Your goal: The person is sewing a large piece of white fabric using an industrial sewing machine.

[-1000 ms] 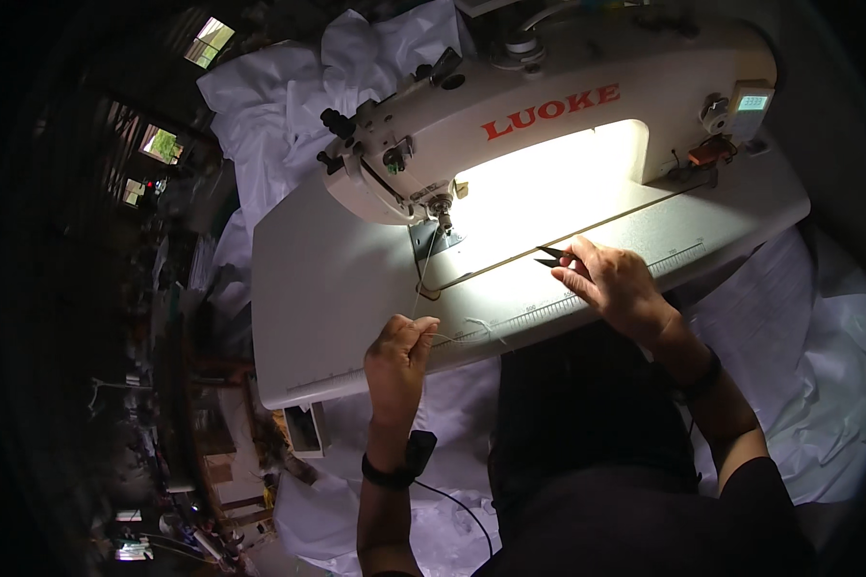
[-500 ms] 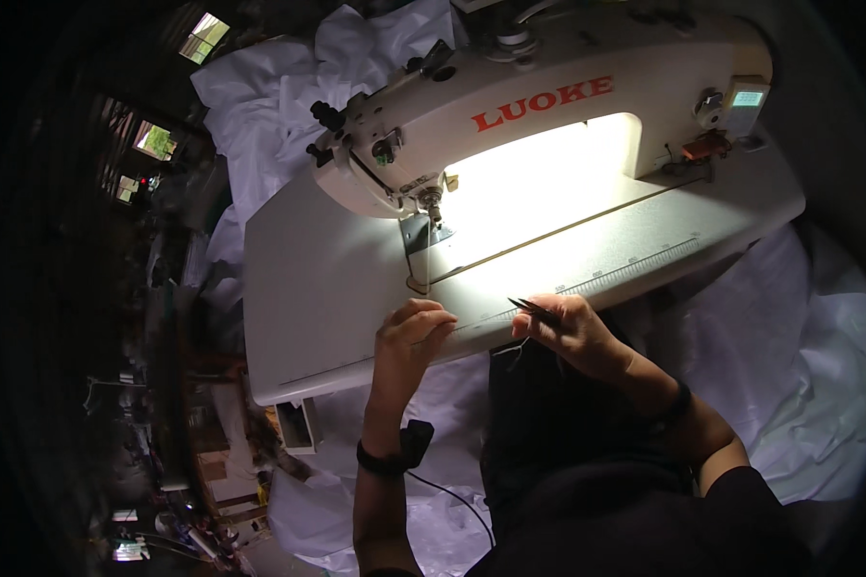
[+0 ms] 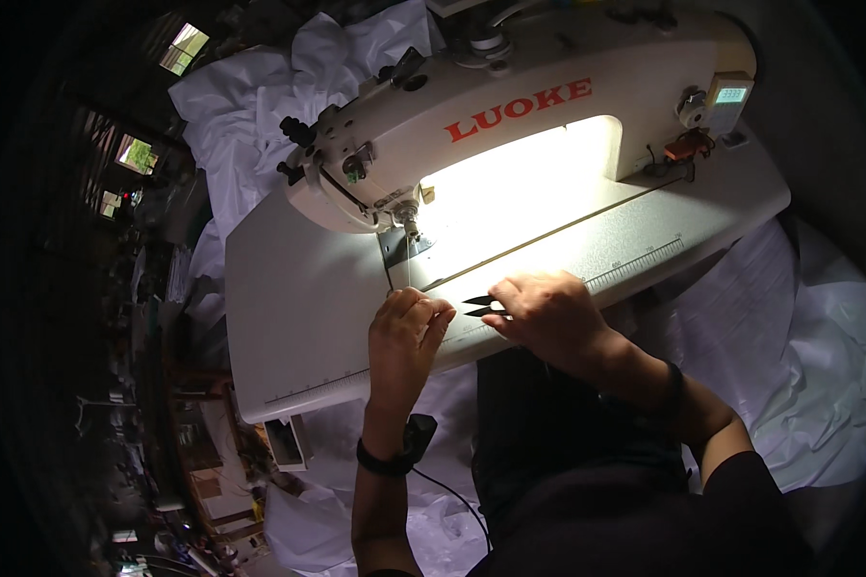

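Observation:
My left hand (image 3: 401, 337) is above the front part of the sewing machine's pale table (image 3: 293, 327), with thumb and fingertips pinched together. A thin thread (image 3: 409, 271) hangs from the needle area (image 3: 410, 229) down to those fingers, which appear to grip it. In my right hand (image 3: 560, 322) is a pair of black thread snips (image 3: 477, 306). Their two blades are spread apart and point left, close to my left fingertips. The sewing machine (image 3: 539, 72) stands just beyond both hands, its lamp lighting the surface under the arm.
White fabric (image 3: 260, 106) is heaped behind the machine, and more white fabric (image 3: 789, 375) hangs at the right. A ruler scale (image 3: 635, 262) runs along the table's front edge. A black cable (image 3: 452, 493) leads from the band on my left wrist.
My right hand has moved left with the snips, bringing them near my left fingertips, and the blades have spread. The left hand has risen slightly to the thread. The view has shifted a little.

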`<state>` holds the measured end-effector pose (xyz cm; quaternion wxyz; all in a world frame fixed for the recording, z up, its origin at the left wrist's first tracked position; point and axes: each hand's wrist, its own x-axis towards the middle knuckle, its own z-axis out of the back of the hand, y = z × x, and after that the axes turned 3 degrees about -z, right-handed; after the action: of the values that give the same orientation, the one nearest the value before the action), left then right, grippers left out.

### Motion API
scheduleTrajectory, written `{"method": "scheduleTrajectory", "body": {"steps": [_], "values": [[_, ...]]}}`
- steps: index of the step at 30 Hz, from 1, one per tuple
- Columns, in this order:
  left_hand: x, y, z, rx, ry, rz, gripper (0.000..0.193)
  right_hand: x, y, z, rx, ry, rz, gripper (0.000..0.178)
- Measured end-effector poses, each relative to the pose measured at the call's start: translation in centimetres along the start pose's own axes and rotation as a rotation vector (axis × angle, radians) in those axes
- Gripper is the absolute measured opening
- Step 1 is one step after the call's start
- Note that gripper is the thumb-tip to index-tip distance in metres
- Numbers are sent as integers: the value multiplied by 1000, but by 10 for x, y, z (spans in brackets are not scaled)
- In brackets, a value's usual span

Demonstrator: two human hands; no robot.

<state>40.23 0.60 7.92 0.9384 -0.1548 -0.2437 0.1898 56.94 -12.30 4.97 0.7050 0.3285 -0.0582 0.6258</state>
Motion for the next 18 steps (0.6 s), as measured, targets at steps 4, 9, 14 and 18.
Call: {"method": "scheduleTrajectory", "body": {"steps": [4, 9, 14, 18], "values": [[-1, 1, -2, 11, -8, -1, 8, 8, -1, -18, -21, 23, 39, 28], [-10, 19, 0, -67, -4, 140, 6, -1, -34, -9, 30, 98, -164, 25], [-2, 47, -3, 204, -8, 234, 7, 5, -74, -6, 7, -76, -347, 33], [14, 64, -20, 247, -95, 271, 8, 5, -84, -12, 17, -54, -337, 32]]}}
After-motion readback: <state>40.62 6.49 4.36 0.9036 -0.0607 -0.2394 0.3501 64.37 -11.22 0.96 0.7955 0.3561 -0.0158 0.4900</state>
